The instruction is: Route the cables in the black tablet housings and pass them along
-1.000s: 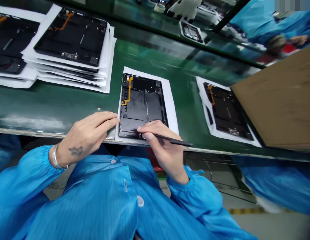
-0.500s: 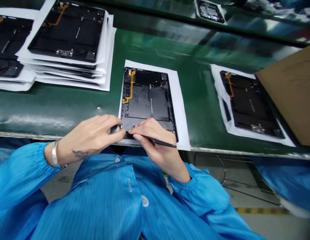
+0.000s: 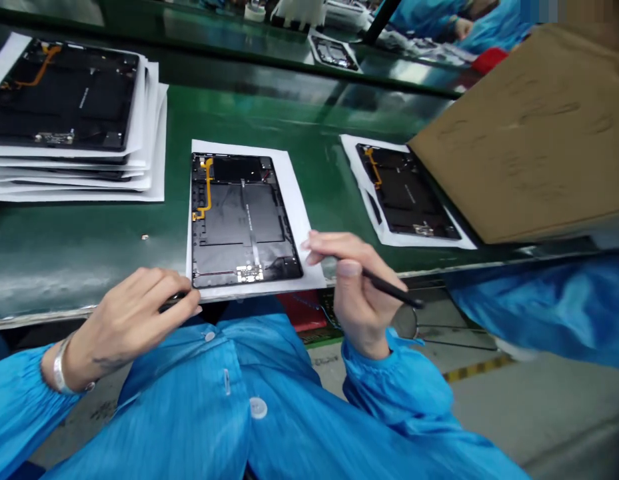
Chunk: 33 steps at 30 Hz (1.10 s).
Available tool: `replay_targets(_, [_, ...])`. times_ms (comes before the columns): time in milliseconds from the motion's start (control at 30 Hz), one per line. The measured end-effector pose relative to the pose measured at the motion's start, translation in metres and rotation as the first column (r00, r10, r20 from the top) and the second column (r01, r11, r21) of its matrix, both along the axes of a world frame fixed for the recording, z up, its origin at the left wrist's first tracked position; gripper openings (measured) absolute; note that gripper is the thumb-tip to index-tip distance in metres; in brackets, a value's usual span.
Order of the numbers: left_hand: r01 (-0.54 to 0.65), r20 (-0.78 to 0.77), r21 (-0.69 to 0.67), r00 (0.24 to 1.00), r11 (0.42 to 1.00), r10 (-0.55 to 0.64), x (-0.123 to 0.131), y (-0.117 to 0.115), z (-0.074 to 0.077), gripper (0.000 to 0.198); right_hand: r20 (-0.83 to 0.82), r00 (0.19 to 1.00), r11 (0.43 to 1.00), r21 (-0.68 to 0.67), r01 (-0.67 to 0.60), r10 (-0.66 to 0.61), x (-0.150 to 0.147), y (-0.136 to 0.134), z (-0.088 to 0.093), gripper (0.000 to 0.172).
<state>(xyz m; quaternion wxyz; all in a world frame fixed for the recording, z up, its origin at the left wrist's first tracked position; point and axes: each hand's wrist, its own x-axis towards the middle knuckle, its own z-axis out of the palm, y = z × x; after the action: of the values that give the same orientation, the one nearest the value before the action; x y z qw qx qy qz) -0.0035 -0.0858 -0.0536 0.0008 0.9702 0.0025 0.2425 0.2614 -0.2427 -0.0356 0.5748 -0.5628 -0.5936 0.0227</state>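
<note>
An opened tablet housing [image 3: 229, 213] lies on a sheet of white paper [image 3: 300, 230] near the bench's front edge. An orange ribbon cable [image 3: 208, 190] runs down its left side, and a small circuit board [image 3: 250, 273] sits at its lower edge. My left hand [image 3: 139, 307] is at the lower left corner, thumb and fingers closed; something dark shows between them, too hidden to name. Just right of the housing, my right hand [image 3: 362, 287] grips a slim black stick-like tool [image 3: 392, 288], clear of the housing. The tool's working tip is hidden by the fingers.
At left stands a stack of similar housings [image 3: 64, 100] with paper between them. Another housing [image 3: 414, 193] lies to the right, beside a cardboard box [image 3: 529, 140]. A small bit [image 3: 144, 237] lies on the green bench top [image 3: 89, 250]. A co-worker's blue sleeves [image 3: 424, 17] show at the back.
My right hand has lifted off the housing's lower edge and moved right with the tool, uncovering the circuit board. My left hand has shifted slightly down. The view has turned to the right.
</note>
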Motion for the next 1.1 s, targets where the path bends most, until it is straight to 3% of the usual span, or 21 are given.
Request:
replay_targets(100, [-0.007, -0.003, -0.05, 1.0, 0.999, 0.006, 0.002, -0.007, 0.001, 0.014, 0.157, 0.97, 0.97, -0.182, -0.158, 0.188, -0.009, 0.005, -0.006, 0.03])
replay_targets(233, [-0.054, -0.027, -0.152, 0.998, 0.987, 0.05, 0.006, -0.015, 0.009, 0.01, 0.439, 0.854, 0.924, -0.363, -0.117, 0.281, -0.018, 0.018, -0.015, 0.024])
replay_targets(400, [-0.091, -0.109, -0.191, 0.992, 0.977, 0.071, 0.011, -0.012, 0.016, 0.018, 0.485, 0.818, 0.926, -0.349, -0.144, 0.31, -0.015, 0.023, -0.021, 0.036])
replay_targets(533, [-0.094, -0.102, -0.126, 0.991, 0.988, 0.081, 0.013, -0.006, 0.009, 0.023, 0.478, 0.819, 0.93, -0.324, -0.172, 0.318, -0.01, 0.024, -0.024, 0.012])
replay_targets(600, [-0.102, -0.096, -0.123, 0.991, 0.987, 0.09, 0.014, -0.005, 0.007, 0.022, 0.491, 0.807, 0.926, -0.334, -0.174, 0.329, -0.01, 0.025, -0.024, 0.01])
replay_targets(733, [-0.147, -0.043, -0.332, 0.989, 0.932, 0.141, 0.013, 0.001, 0.009, 0.022, 0.567, 0.752, 0.921, -0.367, -0.134, 0.335, -0.013, 0.029, -0.023, 0.013])
replay_targets(800, [-0.194, -0.008, -0.533, 0.974, 0.824, 0.225, 0.012, 0.008, 0.013, 0.019, 0.625, 0.712, 0.927, -0.362, -0.099, 0.32, -0.015, 0.032, -0.023, 0.009])
replay_targets(833, [-0.205, -0.003, -0.65, 0.964, 0.732, 0.267, 0.011, 0.013, 0.016, 0.024, 0.651, 0.692, 0.931, -0.354, -0.085, 0.311, -0.016, 0.033, -0.022, 0.009])
replay_targets(933, [-0.203, -0.078, -0.924, 0.93, 0.325, 0.359, 0.014, 0.022, 0.027, 0.042, 0.705, 0.65, 0.943, -0.328, -0.057, 0.284, -0.021, 0.035, -0.022, 0.015])
replay_targets(1000, [-0.202, -0.162, -0.977, 0.909, 0.066, 0.385, 0.019, 0.023, 0.036, 0.043, 0.737, 0.622, 0.951, -0.307, -0.04, 0.263, -0.025, 0.035, -0.022, 0.019])
replay_targets(1033, [-0.199, -0.195, -0.979, 0.897, -0.031, 0.396, 0.023, 0.022, 0.042, 0.042, 0.75, 0.613, 0.955, -0.294, -0.029, 0.249, -0.027, 0.035, -0.022, 0.02])
replay_targets(1100, [-0.201, -0.253, -0.966, 0.871, -0.165, 0.42, 0.031, 0.019, 0.052, 0.044, 0.766, 0.606, 0.964, -0.266, -0.004, 0.213, -0.03, 0.033, -0.022, 0.021])
